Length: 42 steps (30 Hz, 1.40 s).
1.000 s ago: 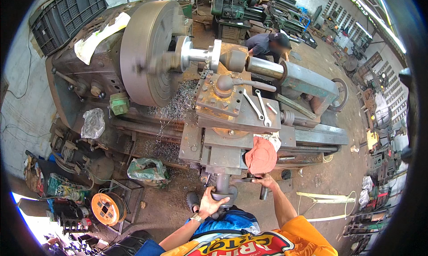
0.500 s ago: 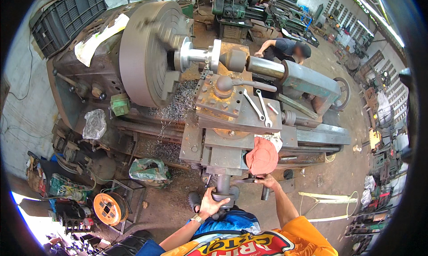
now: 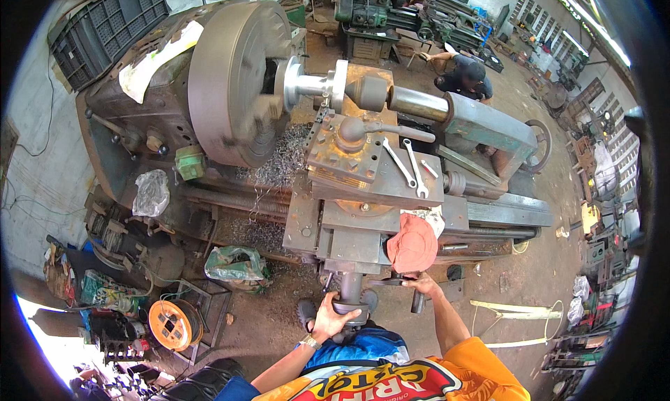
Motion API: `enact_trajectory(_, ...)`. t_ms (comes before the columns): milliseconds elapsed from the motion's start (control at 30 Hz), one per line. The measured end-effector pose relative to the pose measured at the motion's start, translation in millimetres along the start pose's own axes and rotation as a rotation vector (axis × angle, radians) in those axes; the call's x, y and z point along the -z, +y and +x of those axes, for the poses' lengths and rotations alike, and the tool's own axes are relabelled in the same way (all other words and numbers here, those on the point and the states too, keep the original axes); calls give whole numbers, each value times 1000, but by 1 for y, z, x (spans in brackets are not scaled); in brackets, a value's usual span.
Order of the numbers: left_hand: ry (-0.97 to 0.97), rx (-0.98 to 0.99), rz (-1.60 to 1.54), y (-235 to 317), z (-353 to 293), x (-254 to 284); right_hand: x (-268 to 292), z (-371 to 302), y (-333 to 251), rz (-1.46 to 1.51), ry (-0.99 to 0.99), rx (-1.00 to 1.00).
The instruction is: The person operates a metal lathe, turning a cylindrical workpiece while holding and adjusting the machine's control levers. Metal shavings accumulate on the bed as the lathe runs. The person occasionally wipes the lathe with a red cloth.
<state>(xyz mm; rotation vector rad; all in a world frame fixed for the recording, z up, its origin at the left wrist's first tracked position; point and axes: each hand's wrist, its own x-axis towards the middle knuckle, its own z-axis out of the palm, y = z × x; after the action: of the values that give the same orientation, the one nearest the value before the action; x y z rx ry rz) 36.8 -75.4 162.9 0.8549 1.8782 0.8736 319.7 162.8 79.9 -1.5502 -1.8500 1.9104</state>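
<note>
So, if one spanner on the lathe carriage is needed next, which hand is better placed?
Probably the right hand: it rests on a small handle almost below the spanners. The left hand grips the lower handwheel, farther away.

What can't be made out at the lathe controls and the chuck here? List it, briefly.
All from the head view:
- Left hand covers the top of the dark handwheel; its shape underneath is hidden.
- Right hand closes on a crank handle partly hidden by the fingers and the orange cap.
- The big chuck is motion-blurred; its jaws cannot be counted.
- The person behind the lathe is too small to see what the hands do.
</note>
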Motion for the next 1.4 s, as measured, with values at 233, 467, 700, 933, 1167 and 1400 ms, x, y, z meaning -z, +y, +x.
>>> enact_trajectory(233, -16, 12, -29, 1, 0, 1, 0, 2, 8, 74, -21, 29)
enact_trajectory(467, -13, -12, -6, 2, -1, 2, 4, -1, 9, 12, -3, -14)
enact_trajectory(700, -8, -16, 17, 3, -1, 2, 4, 6, 20, 145, -1, -63)
enact_trajectory(933, -5, -21, -15, 2, -1, 2, -2, -9, 3, -11, 37, 49)
enact_trajectory(1167, -3, -6, -28, 2, -2, 2, -31, -7, -45, -555, -29, -172)
enact_trajectory(1400, 11, -23, -29, 1, -2, 2, -88, 0, -95, -919, 107, -477)
